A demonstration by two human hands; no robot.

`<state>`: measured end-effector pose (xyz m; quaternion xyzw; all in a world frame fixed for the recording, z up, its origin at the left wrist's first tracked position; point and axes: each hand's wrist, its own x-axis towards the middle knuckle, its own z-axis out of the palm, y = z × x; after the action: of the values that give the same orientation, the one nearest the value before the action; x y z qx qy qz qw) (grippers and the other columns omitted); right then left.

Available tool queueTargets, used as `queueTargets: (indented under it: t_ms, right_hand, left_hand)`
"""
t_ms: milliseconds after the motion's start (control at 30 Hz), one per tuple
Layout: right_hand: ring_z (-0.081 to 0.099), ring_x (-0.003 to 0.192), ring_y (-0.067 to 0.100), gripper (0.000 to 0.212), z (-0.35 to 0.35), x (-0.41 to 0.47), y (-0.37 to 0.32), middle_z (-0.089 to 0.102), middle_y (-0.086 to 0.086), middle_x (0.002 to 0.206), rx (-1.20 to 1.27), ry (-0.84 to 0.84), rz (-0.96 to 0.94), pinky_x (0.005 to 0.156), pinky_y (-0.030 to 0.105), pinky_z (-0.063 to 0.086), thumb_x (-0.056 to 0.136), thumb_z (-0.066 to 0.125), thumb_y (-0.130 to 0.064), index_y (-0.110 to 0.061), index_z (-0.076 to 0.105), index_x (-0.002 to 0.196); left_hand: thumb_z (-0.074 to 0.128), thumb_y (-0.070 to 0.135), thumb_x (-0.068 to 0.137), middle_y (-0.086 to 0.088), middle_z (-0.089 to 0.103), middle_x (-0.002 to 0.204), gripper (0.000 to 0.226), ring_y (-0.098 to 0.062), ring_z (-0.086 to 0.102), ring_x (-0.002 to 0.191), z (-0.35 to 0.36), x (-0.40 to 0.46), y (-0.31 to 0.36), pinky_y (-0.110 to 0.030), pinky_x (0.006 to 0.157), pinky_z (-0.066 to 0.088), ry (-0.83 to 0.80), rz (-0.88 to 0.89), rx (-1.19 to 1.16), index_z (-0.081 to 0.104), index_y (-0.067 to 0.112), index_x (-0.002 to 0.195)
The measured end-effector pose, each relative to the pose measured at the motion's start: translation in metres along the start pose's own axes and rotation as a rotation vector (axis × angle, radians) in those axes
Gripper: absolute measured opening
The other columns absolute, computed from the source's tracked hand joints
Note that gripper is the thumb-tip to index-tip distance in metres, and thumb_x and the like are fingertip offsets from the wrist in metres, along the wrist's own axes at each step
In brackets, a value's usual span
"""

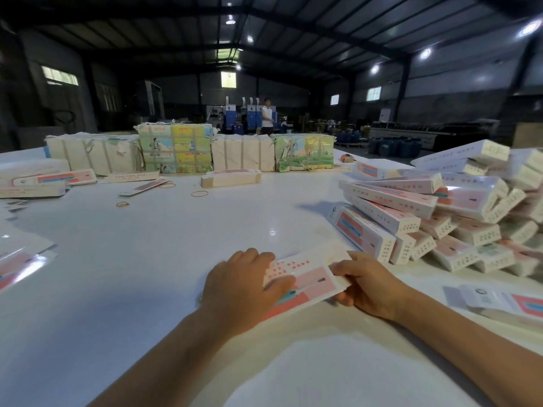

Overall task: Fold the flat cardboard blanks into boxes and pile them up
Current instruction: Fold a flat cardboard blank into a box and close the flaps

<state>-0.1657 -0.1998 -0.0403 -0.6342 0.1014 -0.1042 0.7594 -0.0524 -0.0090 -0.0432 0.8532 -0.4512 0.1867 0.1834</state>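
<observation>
A flat cardboard blank (311, 277), white with pink panels and red print, lies low over the white table (164, 245) in front of me. My left hand (244, 286) lies over its left end, thumb on top and fingers curled around the far edge. My right hand (367, 284) pinches its right end between thumb and fingers. A big pile of folded boxes (440, 210) in the same pink and white print rises to the right.
Bundled stacks of blanks (176, 149) line the far side of the table. A small stack of blanks (232, 178) and loose rubber bands (199, 194) lie mid-table. More blanks sit at left (38, 182) and at right (499, 301). A person (267, 116) stands far back.
</observation>
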Motion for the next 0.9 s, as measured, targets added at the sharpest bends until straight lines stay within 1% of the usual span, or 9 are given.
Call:
queueTargets:
  t_ms: [67, 133, 233, 300, 533, 600, 700, 800, 900]
  right_hand:
    - [0.051, 0.038, 0.021, 0.016, 0.001, 0.0, 0.0, 0.069, 0.019, 0.07, -0.034, -0.016, -0.022, 0.033, 0.022, 0.038, 0.091, 0.038, 0.008, 0.008, 0.053, 0.088]
    - [0.052, 0.038, 0.02, 0.017, 0.001, -0.001, 0.0, 0.07, 0.017, 0.07, -0.042, -0.045, -0.019, 0.035, 0.023, 0.042, 0.093, 0.037, 0.007, 0.008, 0.054, 0.091]
    - [0.051, 0.037, 0.019, 0.018, 0.001, -0.002, -0.001, 0.069, 0.014, 0.066, -0.056, -0.077, -0.014, 0.04, 0.024, 0.046, 0.095, 0.036, 0.006, 0.008, 0.054, 0.092]
    - [0.049, 0.036, 0.019, 0.018, 0.001, -0.001, -0.001, 0.069, 0.014, 0.067, -0.052, -0.081, -0.009, 0.041, 0.026, 0.047, 0.095, 0.036, 0.006, 0.009, 0.054, 0.094]
    - [0.05, 0.038, 0.019, 0.023, 0.001, -0.001, -0.001, 0.07, 0.019, 0.073, -0.037, -0.088, 0.002, 0.041, 0.025, 0.047, 0.095, 0.037, 0.006, 0.008, 0.06, 0.093]
    - [0.05, 0.037, 0.019, 0.027, 0.0, -0.001, -0.001, 0.069, 0.02, 0.07, -0.037, -0.092, -0.001, 0.041, 0.025, 0.047, 0.094, 0.038, 0.006, 0.004, 0.065, 0.087]
    - [0.049, 0.035, 0.019, 0.022, -0.001, -0.002, -0.003, 0.065, 0.02, 0.061, -0.05, -0.093, 0.011, 0.039, 0.024, 0.046, 0.092, 0.041, 0.008, 0.01, 0.063, 0.091]
    - [0.055, 0.038, 0.019, 0.018, -0.002, -0.005, -0.008, 0.067, 0.022, 0.066, 0.002, -0.126, 0.069, 0.034, 0.023, 0.046, 0.08, 0.055, 0.004, 0.013, 0.062, 0.095]
    - [0.06, 0.041, 0.021, 0.036, -0.005, -0.009, -0.013, 0.069, 0.025, 0.081, 0.097, -0.195, 0.143, 0.034, 0.023, 0.048, 0.064, 0.08, -0.006, 0.009, 0.069, 0.095]
  left_hand:
    - [0.003, 0.092, 0.058, 0.013, 0.047, 0.126, 0.102, -0.008, 0.044, 0.107, -0.005, -0.001, 0.008, -0.025, 0.082, 0.036, -0.03, 0.036, 0.099, 0.032, 0.034, 0.137]
    - [0.0, 0.095, 0.049, 0.011, 0.042, 0.129, 0.113, -0.01, 0.041, 0.109, -0.006, -0.003, 0.016, -0.029, 0.085, 0.034, -0.064, 0.063, 0.182, 0.022, 0.031, 0.139]
    - [0.029, 0.09, 0.064, 0.008, 0.043, 0.125, 0.095, -0.013, 0.041, 0.106, -0.006, -0.002, 0.022, -0.028, 0.082, 0.03, -0.083, 0.032, 0.243, 0.024, 0.028, 0.136]
    - [0.037, 0.086, 0.068, 0.007, 0.044, 0.125, 0.09, -0.014, 0.042, 0.106, -0.008, 0.0, 0.025, -0.028, 0.08, 0.028, -0.115, 0.0, 0.253, 0.025, 0.028, 0.136]
    - [0.044, 0.08, 0.072, 0.005, 0.045, 0.125, 0.084, -0.015, 0.043, 0.106, -0.009, 0.002, 0.029, -0.029, 0.081, 0.029, -0.156, -0.03, 0.25, 0.027, 0.027, 0.134]
    - [0.045, 0.079, 0.073, 0.005, 0.045, 0.126, 0.082, -0.014, 0.042, 0.107, -0.01, 0.002, 0.029, -0.029, 0.084, 0.031, -0.15, -0.026, 0.238, 0.027, 0.028, 0.134]
    - [0.046, 0.078, 0.073, 0.007, 0.045, 0.125, 0.079, -0.011, 0.04, 0.106, -0.011, 0.0, 0.028, -0.026, 0.084, 0.028, -0.122, -0.012, 0.188, 0.027, 0.03, 0.132]
    - [0.046, 0.08, 0.071, 0.011, 0.043, 0.124, 0.082, -0.006, 0.032, 0.099, -0.014, -0.002, 0.024, -0.022, 0.081, 0.025, -0.078, 0.015, 0.124, 0.025, 0.032, 0.134]
    - [0.044, 0.083, 0.068, 0.015, 0.041, 0.123, 0.085, -0.003, 0.025, 0.094, -0.016, -0.004, 0.021, -0.02, 0.081, 0.024, -0.015, 0.068, 0.086, 0.022, 0.034, 0.135]
